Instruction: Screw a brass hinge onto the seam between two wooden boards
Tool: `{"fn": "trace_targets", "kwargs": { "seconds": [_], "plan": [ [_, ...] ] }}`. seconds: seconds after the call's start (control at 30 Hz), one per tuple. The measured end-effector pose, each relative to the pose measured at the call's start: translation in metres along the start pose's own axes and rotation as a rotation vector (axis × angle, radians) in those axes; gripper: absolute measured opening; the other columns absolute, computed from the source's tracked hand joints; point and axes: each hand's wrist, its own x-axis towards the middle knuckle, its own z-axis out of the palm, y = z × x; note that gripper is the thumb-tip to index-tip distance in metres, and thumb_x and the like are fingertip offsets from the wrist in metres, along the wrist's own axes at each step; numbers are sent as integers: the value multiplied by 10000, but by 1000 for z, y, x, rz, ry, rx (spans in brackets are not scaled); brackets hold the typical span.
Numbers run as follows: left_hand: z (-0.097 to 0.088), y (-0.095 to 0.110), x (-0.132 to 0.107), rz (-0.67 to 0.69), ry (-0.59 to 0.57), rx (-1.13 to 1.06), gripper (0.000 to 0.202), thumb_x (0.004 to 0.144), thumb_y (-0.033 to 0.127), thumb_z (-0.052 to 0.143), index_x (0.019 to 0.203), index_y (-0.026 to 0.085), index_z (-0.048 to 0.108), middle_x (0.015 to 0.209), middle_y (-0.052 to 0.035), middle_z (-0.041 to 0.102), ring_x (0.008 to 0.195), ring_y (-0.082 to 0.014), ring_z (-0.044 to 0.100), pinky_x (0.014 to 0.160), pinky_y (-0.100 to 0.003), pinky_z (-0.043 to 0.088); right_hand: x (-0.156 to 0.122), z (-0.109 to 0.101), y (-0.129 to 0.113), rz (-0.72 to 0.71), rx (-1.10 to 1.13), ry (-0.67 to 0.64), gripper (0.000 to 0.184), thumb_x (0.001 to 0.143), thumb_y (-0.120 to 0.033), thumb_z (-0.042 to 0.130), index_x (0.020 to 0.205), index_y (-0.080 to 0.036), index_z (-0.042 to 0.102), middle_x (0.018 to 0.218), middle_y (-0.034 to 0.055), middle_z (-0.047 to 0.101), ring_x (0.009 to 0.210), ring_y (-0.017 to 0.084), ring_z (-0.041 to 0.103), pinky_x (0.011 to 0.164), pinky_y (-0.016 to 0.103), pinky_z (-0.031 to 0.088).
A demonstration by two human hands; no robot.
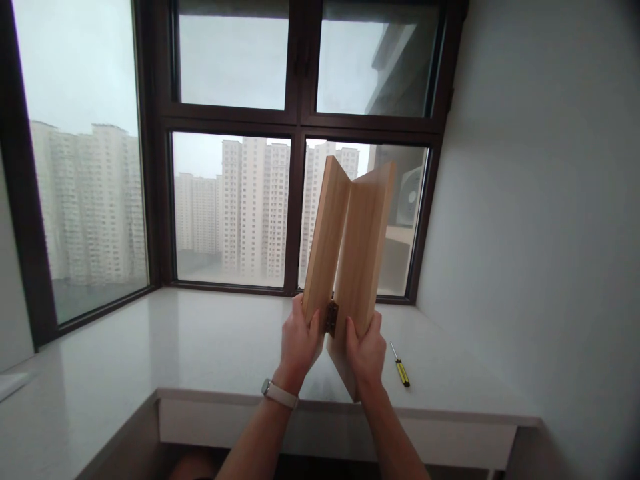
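Observation:
Two light wooden boards (361, 240) are raised above the white counter, partly folded toward each other in a V. A dark metal hinge (331, 316) joins them near their lower end. My left hand (301, 337) grips the left board by its outer edge, thumb on the inner face. On the other side, my right hand (367, 345) is closed around the right board's outer edge, its thumb also on the inner face. A screwdriver (401, 371) with a yellow and black handle lies on the counter, just right of my right hand.
The white counter (215, 347) runs below dark-framed windows (295, 200) and has a front edge close to me. A plain wall (520, 220) bounds the right side. At the far left, a white flat object (13, 384) lies on the counter.

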Motion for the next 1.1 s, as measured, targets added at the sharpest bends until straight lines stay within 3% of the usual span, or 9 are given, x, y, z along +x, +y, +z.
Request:
{"fn": "trace_targets", "kwargs": {
  "seconds": [0.1, 0.23, 0.33, 0.4, 0.5, 0.67, 0.83, 0.93, 1.1],
  "plan": [
    [-10, -10, 8, -1, -12, -51, 476, 922, 420, 585, 1341, 251, 435, 1155, -127, 668, 1040, -335, 660, 852, -429, 502, 11, -8, 13, 20, 78, -55, 471, 885, -592, 527, 1208, -251, 497, 971, 99, 713, 831, 323, 687, 654, 382, 504],
    [-30, -33, 22, -59, -85, -210, 667, 852, 429, 699, 1410, 252, 379, 1194, -112, 674, 1052, -300, 678, 926, -468, 520, 37, -28, 44, 30, 324, -154, 507, 777, -555, 704, 1145, -263, 516, 1066, 79, 716, 956, 295, 694, 815, 435, 564],
    [-39, -52, 28, -132, -194, -417, 843, 825, 427, 742, 1498, 262, 262, 1294, -123, 635, 1109, -260, 671, 985, -480, 516, 53, -42, 64, 83, 519, -289, 709, 704, -512, 797, 1266, -243, 460, 1105, 89, 722, 964, 282, 706, 827, 456, 590],
    [-40, -63, 27, -209, -267, -522, 863, 828, 435, 746, 1509, 275, 240, 1309, -126, 630, 1098, -255, 678, 961, -484, 540, 57, -49, 75, 166, 585, -384, 874, 662, -492, 839, 1369, -240, 393, 1089, 91, 735, 918, 291, 723, 774, 473, 610],
    [-38, -79, 19, -339, -342, -620, 884, 822, 455, 759, 1510, 286, 231, 1268, -125, 657, 1034, -264, 703, 879, -485, 586, 56, -50, 90, 271, 656, -492, 944, 659, -478, 850, 1432, -263, 353, 1084, 81, 745, 905, 308, 736, 746, 498, 617],
    [-22, -109, 6, -478, -392, -686, 869, 778, 458, 809, 1470, 272, 318, 1246, -141, 670, 984, -269, 718, 855, -471, 602, 48, -35, 119, 411, 747, -613, 852, 677, -481, 844, 1376, -258, 410, 1080, 98, 751, 870, 313, 748, 745, 525, 613],
    [0, -151, 3, -641, -411, -726, 807, 713, 428, 865, 1376, 224, 451, 1202, -150, 687, 948, -282, 726, 825, -452, 608, 51, -9, 154, 500, 672, -704, 773, 681, -544, 812, 1292, -212, 474, 1016, 80, 758, 830, 295, 750, 723, 522, 606],
    [14, -180, 4, -758, -437, -699, 804, 658, 373, 899, 1329, 201, 490, 1158, -152, 705, 912, -302, 730, 762, -430, 617, 54, 10, 176, 608, 589, -739, 821, 624, -500, 855, 1291, -189, 489, 1050, 115, 750, 832, 287, 743, 739, 457, 606],
    [31, -220, 1, -862, -462, -645, 763, 664, 338, 888, 1299, 170, 500, 1123, -164, 716, 885, -311, 732, 726, -417, 617, 55, 31, 198, 668, 500, -752, 912, 629, -474, 849, 1379, -155, 439, 1118, 139, 728, 869, 271, 733, 747, 399, 595]
  ]
}}
